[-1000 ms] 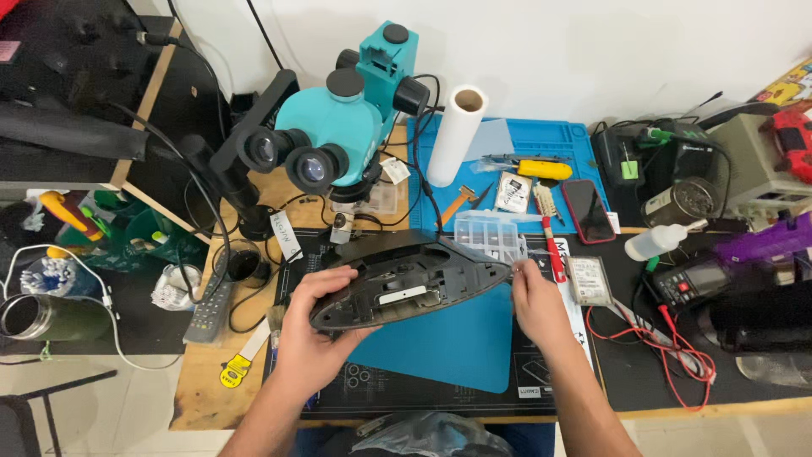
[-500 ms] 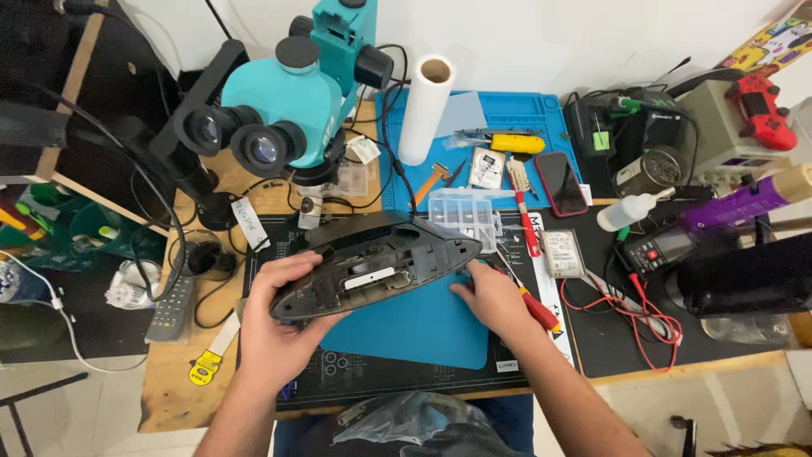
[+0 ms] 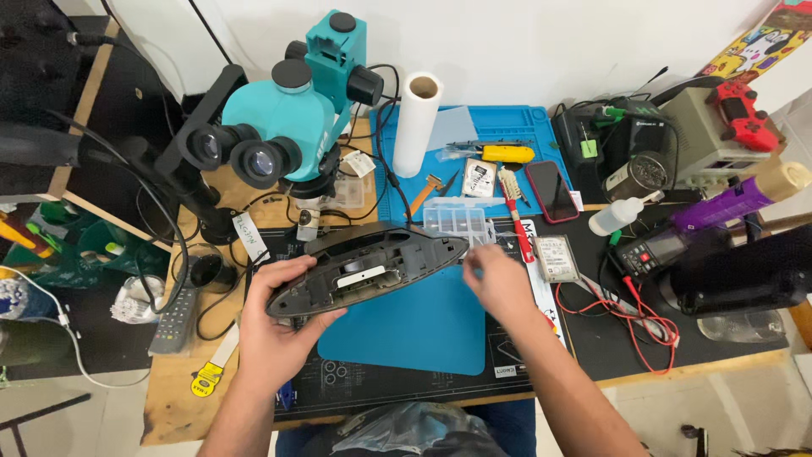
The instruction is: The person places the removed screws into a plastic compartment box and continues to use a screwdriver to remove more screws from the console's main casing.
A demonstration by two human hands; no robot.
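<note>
My left hand grips the left end of a long dark plastic housing, held tilted above the blue mat with its hollow inner side facing up. My right hand hovers just right of the housing's pointed end, fingers loosely curled and slightly blurred, holding nothing that I can see. It is next to a clear compartment box and a red-handled tool.
A teal microscope stands at the back left, a white paper roll beside it. Yellow tool, phone, small hard drive, multimeter with red leads, white squeeze bottle and remote crowd the bench.
My right hand has come off the housing's right end and moved slightly right. The left hand still holds the housing; the camera view has shifted and dropped closer.
</note>
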